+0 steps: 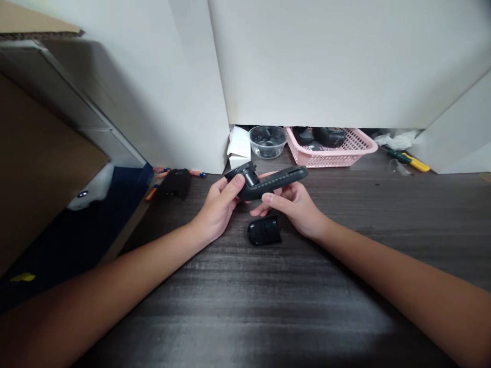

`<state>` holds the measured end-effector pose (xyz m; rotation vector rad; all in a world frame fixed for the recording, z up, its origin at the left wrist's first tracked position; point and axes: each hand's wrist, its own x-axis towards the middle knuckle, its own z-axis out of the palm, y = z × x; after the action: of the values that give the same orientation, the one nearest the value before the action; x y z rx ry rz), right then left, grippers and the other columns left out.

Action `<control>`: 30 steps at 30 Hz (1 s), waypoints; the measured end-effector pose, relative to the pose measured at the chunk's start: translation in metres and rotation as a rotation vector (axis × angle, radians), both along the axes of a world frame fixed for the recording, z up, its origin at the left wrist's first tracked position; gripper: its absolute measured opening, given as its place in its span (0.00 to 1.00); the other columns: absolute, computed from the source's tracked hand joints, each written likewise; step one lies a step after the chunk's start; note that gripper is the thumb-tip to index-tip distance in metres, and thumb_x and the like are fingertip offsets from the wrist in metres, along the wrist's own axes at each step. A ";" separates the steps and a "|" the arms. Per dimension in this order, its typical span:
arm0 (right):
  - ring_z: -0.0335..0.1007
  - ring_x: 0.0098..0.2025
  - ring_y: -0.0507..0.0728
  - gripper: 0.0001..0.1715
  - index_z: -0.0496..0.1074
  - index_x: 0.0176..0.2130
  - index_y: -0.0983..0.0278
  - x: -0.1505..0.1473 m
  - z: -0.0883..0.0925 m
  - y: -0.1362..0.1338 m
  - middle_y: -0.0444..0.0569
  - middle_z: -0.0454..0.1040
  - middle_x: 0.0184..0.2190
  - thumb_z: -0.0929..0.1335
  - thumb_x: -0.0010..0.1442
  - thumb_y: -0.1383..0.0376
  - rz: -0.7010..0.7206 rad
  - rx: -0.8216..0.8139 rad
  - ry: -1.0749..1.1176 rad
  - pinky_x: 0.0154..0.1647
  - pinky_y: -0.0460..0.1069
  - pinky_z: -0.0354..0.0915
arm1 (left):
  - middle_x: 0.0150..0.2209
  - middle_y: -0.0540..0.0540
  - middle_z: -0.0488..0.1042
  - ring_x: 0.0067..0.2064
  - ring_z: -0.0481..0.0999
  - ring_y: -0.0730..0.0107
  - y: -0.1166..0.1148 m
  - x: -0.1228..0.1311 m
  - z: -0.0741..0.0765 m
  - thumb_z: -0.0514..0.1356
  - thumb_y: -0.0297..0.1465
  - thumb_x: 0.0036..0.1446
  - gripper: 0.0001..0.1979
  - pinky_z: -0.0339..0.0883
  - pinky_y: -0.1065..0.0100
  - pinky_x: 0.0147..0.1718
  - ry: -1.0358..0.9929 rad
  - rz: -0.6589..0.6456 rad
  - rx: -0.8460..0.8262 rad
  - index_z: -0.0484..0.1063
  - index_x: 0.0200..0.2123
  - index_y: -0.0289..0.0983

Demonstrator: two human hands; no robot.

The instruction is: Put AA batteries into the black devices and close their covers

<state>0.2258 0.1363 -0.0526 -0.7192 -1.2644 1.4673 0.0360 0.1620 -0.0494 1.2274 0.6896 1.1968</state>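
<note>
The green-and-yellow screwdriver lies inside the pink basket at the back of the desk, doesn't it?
Not quite: the screwdriver lies outside the pink plastic basket, to its right, as the head camera shows. The rest is right: it is at the back of the dark wood-grain desk.

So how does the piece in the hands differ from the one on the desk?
The ribbed black plastic part is long and curved; the small black plastic piece is short and smooth-looking. The ribbed part is held by the left hand and right hand; the small piece lies on the desk. Both are black.
</note>
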 end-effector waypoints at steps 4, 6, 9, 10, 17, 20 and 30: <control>0.87 0.36 0.58 0.32 0.75 0.57 0.60 -0.001 -0.001 -0.002 0.46 0.86 0.39 0.81 0.58 0.55 0.013 0.003 -0.002 0.36 0.50 0.80 | 0.42 0.42 0.84 0.41 0.81 0.62 0.001 0.001 0.000 0.67 0.56 0.61 0.26 0.71 0.66 0.35 0.005 0.044 -0.005 0.81 0.43 0.37; 0.87 0.37 0.58 0.32 0.76 0.57 0.60 -0.003 0.000 -0.003 0.47 0.86 0.39 0.81 0.57 0.55 0.004 -0.005 -0.023 0.36 0.50 0.80 | 0.40 0.42 0.83 0.40 0.80 0.63 0.001 0.001 0.000 0.66 0.56 0.62 0.27 0.70 0.66 0.34 0.024 0.066 0.004 0.80 0.42 0.37; 0.86 0.35 0.58 0.33 0.76 0.56 0.60 -0.006 0.002 -0.006 0.46 0.86 0.39 0.82 0.55 0.54 -0.032 -0.028 -0.043 0.35 0.50 0.80 | 0.37 0.44 0.82 0.38 0.80 0.64 0.001 0.001 -0.001 0.64 0.58 0.62 0.28 0.70 0.67 0.32 0.035 0.089 0.008 0.79 0.40 0.37; 0.86 0.34 0.57 0.33 0.76 0.55 0.60 -0.007 0.002 -0.006 0.46 0.85 0.39 0.83 0.54 0.54 -0.043 -0.028 -0.047 0.34 0.50 0.80 | 0.36 0.44 0.81 0.37 0.79 0.64 0.001 0.001 -0.001 0.64 0.58 0.62 0.28 0.70 0.67 0.32 0.037 0.093 0.008 0.79 0.39 0.37; 0.84 0.41 0.57 0.35 0.71 0.58 0.57 -0.007 -0.001 -0.006 0.46 0.83 0.42 0.82 0.56 0.54 -0.095 0.065 -0.103 0.42 0.52 0.80 | 0.32 0.46 0.79 0.36 0.80 0.63 0.001 0.002 -0.002 0.58 0.60 0.66 0.29 0.71 0.66 0.30 0.017 0.137 0.025 0.77 0.38 0.39; 0.80 0.47 0.57 0.37 0.69 0.60 0.55 -0.004 -0.002 -0.007 0.48 0.80 0.48 0.81 0.58 0.54 -0.265 0.218 -0.181 0.48 0.53 0.79 | 0.34 0.46 0.78 0.37 0.80 0.62 0.004 0.002 -0.001 0.58 0.60 0.66 0.27 0.69 0.67 0.27 -0.024 0.200 0.017 0.76 0.40 0.41; 0.76 0.57 0.63 0.16 0.77 0.55 0.55 0.000 0.006 -0.011 0.51 0.79 0.53 0.74 0.68 0.65 -0.427 0.760 -0.501 0.60 0.61 0.74 | 0.29 0.47 0.71 0.31 0.75 0.64 0.005 0.004 0.000 0.56 0.62 0.66 0.29 0.67 0.67 0.24 -0.012 0.218 0.022 0.73 0.37 0.41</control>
<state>0.2254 0.1252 -0.0464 -0.7776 -1.7574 0.3937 0.0398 0.1671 -0.0496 1.1845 0.8191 1.3932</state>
